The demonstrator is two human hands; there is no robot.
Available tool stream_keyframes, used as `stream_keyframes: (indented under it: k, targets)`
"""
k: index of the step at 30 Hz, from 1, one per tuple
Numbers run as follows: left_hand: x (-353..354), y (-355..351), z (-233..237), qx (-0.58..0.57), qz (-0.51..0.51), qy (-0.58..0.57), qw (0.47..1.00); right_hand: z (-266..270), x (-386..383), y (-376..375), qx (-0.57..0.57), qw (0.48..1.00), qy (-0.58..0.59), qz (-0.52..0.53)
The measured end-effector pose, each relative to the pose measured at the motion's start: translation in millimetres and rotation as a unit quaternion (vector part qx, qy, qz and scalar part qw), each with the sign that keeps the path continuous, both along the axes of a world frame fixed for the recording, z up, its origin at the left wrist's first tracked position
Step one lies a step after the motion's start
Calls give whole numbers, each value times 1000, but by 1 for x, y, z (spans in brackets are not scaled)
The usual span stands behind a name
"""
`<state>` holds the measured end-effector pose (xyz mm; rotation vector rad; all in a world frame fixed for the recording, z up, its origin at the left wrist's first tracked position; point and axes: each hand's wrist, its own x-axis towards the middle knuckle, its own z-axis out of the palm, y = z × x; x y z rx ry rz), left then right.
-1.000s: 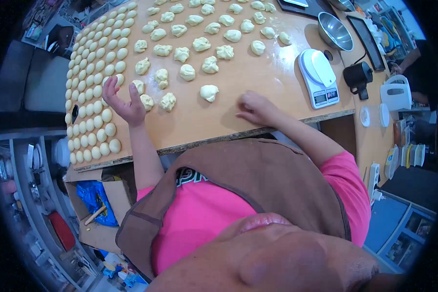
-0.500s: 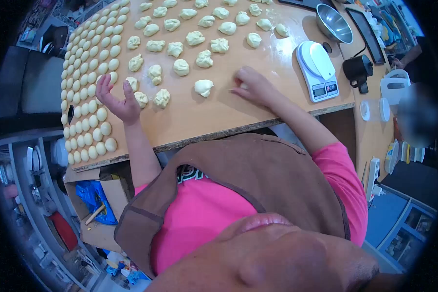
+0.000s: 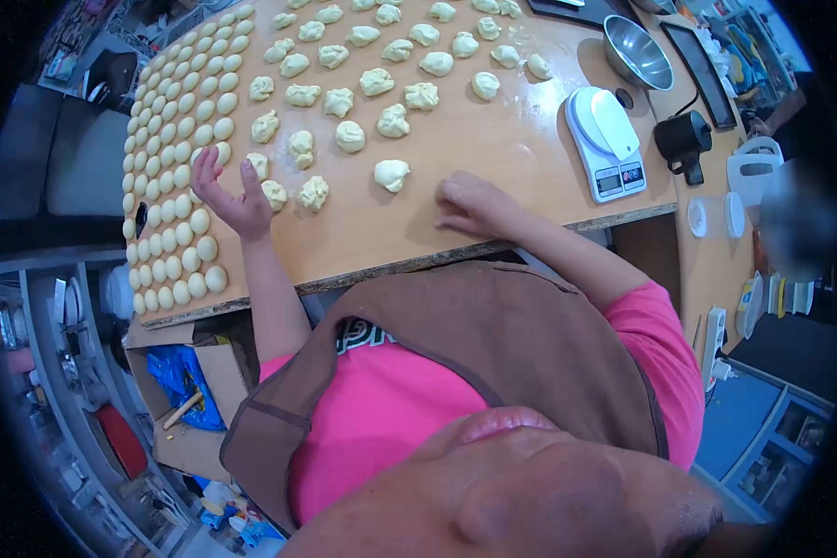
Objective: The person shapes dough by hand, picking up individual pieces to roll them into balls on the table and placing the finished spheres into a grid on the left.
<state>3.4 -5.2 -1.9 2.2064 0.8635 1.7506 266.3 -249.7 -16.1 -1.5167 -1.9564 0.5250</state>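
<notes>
My left hand (image 3: 233,202) is raised palm-up with its fingers spread, at the edge of the rows of smooth dough balls (image 3: 191,259). It holds nothing. My right hand (image 3: 479,206) is cupped low on the wooden table (image 3: 363,237), fingers curled down. The piece of dough under it is hidden now; a pale bit showed between the fingers a moment before. Left of the right hand lies a lone lump of dough (image 3: 391,175). Several rough dough pieces (image 3: 313,193) are scattered beyond, some close to my left hand.
A white kitchen scale (image 3: 606,149) stands on the right, with a steel bowl (image 3: 638,53) and a black mug (image 3: 684,141) behind and beside it. The table's front edge (image 3: 409,259) runs just before my body. A cardboard box (image 3: 219,367) sits below at left.
My right hand has shifted slightly left and toward me, turning over so the dough bit no longer shows. My left hand stays raised and spread. The whole view has shifted slightly.
</notes>
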Motion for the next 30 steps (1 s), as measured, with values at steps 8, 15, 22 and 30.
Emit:
stream_keyframes:
  k: [8, 15, 22, 30]
  targets:
    - [2, 0, -2, 16, 3, 1, 1000, -5, 5, 26, 50, 998, -21, -23]
    - [2, 0, 2, -4, 0, -7, 1000, 14, 18, -9, 18, 992, 36, -117]
    - [0, 2, 1, 10, 10, -1, 1000, 21, 46, -3, 33, 933, 241, -266]
    - [0, 0, 4, 5, 16, -8, 1000, -4, 47, 12, 49, 997, -52, -39]
